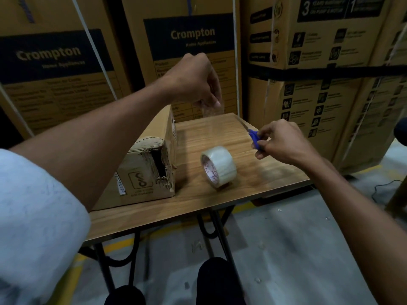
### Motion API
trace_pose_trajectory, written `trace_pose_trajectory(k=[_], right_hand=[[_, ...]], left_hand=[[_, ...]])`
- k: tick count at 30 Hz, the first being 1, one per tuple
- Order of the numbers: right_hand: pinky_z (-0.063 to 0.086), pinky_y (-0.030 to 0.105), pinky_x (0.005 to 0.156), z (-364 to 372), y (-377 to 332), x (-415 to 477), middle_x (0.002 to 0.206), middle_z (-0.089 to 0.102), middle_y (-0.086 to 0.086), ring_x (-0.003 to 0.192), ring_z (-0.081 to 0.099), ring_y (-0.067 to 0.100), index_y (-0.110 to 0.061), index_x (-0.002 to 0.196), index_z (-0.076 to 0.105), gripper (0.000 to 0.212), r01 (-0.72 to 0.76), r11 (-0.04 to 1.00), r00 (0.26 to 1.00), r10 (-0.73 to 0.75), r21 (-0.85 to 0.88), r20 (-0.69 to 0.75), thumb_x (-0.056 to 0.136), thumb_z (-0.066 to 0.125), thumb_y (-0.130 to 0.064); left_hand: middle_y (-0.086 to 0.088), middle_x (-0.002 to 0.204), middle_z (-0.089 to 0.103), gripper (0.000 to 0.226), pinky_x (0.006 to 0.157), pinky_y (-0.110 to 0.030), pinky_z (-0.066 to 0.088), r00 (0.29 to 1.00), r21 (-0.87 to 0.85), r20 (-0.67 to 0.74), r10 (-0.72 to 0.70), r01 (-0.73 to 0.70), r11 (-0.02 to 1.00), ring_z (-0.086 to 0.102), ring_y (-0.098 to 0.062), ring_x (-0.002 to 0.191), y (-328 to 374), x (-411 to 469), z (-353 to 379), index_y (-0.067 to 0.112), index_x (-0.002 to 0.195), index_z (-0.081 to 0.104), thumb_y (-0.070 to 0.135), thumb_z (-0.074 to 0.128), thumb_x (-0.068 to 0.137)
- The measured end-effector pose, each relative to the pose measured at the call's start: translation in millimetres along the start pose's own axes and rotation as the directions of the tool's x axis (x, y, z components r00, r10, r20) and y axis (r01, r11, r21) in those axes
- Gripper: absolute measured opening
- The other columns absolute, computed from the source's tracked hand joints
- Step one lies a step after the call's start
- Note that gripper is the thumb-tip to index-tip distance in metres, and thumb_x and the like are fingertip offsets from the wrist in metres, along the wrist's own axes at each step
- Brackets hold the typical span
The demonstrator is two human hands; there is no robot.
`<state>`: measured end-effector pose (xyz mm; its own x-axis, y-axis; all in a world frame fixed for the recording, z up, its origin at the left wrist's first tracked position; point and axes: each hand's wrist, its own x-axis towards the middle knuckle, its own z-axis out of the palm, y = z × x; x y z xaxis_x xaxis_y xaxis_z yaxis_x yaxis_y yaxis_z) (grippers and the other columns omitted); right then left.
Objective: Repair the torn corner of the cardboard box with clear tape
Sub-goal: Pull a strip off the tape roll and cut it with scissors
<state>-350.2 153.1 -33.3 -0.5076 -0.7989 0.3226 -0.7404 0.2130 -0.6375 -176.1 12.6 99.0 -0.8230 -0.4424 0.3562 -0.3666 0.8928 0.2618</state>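
A small cardboard box [141,172] lies on the wooden table [220,194], its near right corner torn open into a ragged hole [159,164]. A roll of clear tape [219,166] stands on its edge to the right of the box. My left hand [196,80] is raised above the table and pinches a hanging strip of clear tape [212,113]. My right hand [282,142] grips blue-handled scissors [253,135] to the right of the roll, blades pointing up and left.
Tall printed cartons [193,40] stand stacked right behind and to the right of the table. The table has black metal legs [215,227] over a grey floor with yellow lines. My dark shoes [218,280] show at the bottom.
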Motion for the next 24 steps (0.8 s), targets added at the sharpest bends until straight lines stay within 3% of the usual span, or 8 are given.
trace_pose_trajectory(k=[3, 6, 8, 11, 14, 21, 24], right_hand=[[0.062, 0.028, 0.067, -2, 0, 4, 0.081, 0.072, 0.0, 0.057, 0.072, 0.004, -0.015, 0.086, 0.069, 0.019, 0.073, 0.992, 0.994, -0.065, -0.1, 0.085, 0.084, 0.081, -0.03], [0.061, 0.04, 0.07, -8, -2, 9, 0.09, 0.068, 0.008, 0.072, 0.069, 0.018, -0.012, 0.085, 0.069, 0.036, 0.166, 0.953, 0.969, -0.109, -0.253, 0.223, 0.083, 0.077, -0.047], [0.053, 0.038, 0.07, -12, -5, 12, 0.093, 0.065, 0.009, 0.08, 0.062, 0.023, -0.013, 0.084, 0.069, 0.039, 0.252, 0.897, 0.94, -0.137, -0.362, 0.313, 0.083, 0.073, -0.051], [0.051, 0.037, 0.071, -16, -10, 14, 0.091, 0.065, 0.008, 0.081, 0.059, 0.022, -0.017, 0.078, 0.067, 0.034, 0.298, 0.872, 0.91, -0.136, -0.389, 0.393, 0.082, 0.074, -0.05], [0.055, 0.044, 0.075, -17, -16, 18, 0.091, 0.065, 0.005, 0.082, 0.06, 0.022, -0.019, 0.077, 0.066, 0.033, 0.316, 0.862, 0.899, -0.138, -0.397, 0.415, 0.08, 0.076, -0.051], [0.047, 0.032, 0.068, -18, -29, 25, 0.093, 0.064, 0.007, 0.082, 0.058, 0.021, -0.016, 0.082, 0.067, 0.034, 0.355, 0.841, 0.883, -0.159, -0.408, 0.442, 0.082, 0.075, -0.049], [0.052, 0.036, 0.073, -18, -33, 27, 0.097, 0.064, 0.007, 0.085, 0.059, 0.022, -0.014, 0.085, 0.068, 0.037, 0.373, 0.828, 0.874, -0.162, -0.418, 0.459, 0.082, 0.075, -0.05]], left_hand=[[-0.002, 0.092, 0.077, 0.017, 0.074, -0.027, 0.065, 1.0, 0.002, -0.008, 0.015, -0.015, 1.0, 0.077, -0.01, 0.084, -2, -1, -1, 0.009, 0.099, 0.078, 0.015, 0.08, 0.084], [-0.001, 0.091, 0.077, 0.016, 0.072, -0.023, 0.064, 1.0, -0.008, -0.02, 0.018, -0.018, 1.0, 0.077, -0.007, 0.081, -5, -2, -2, 0.009, 0.099, 0.077, 0.015, 0.08, 0.085], [-0.001, 0.09, 0.077, 0.015, 0.071, -0.019, 0.063, 1.0, -0.021, -0.016, 0.013, -0.014, 1.0, 0.077, -0.006, 0.078, -6, -2, -3, 0.009, 0.099, 0.077, 0.014, 0.08, 0.085], [-0.002, 0.089, 0.077, 0.015, 0.072, -0.022, 0.064, 1.0, -0.017, -0.007, 0.007, -0.007, 1.0, 0.078, -0.007, 0.079, -5, -2, -2, 0.009, 0.098, 0.078, 0.014, 0.08, 0.085], [-0.001, 0.088, 0.077, 0.015, 0.071, -0.023, 0.065, 1.0, -0.012, -0.007, 0.0, -0.001, 1.0, 0.078, -0.007, 0.078, -4, -2, -1, 0.01, 0.097, 0.078, 0.015, 0.081, 0.084], [-0.001, 0.09, 0.077, 0.015, 0.068, -0.018, 0.063, 1.0, -0.031, 0.008, 0.007, -0.007, 0.999, 0.078, -0.007, 0.08, -3, -2, -1, 0.01, 0.099, 0.077, 0.015, 0.08, 0.085], [-0.001, 0.088, 0.077, 0.014, 0.066, -0.015, 0.061, 1.0, -0.048, 0.016, 0.006, -0.005, 0.999, 0.077, -0.005, 0.077, -2, -2, -1, 0.01, 0.098, 0.077, 0.014, 0.08, 0.084]])
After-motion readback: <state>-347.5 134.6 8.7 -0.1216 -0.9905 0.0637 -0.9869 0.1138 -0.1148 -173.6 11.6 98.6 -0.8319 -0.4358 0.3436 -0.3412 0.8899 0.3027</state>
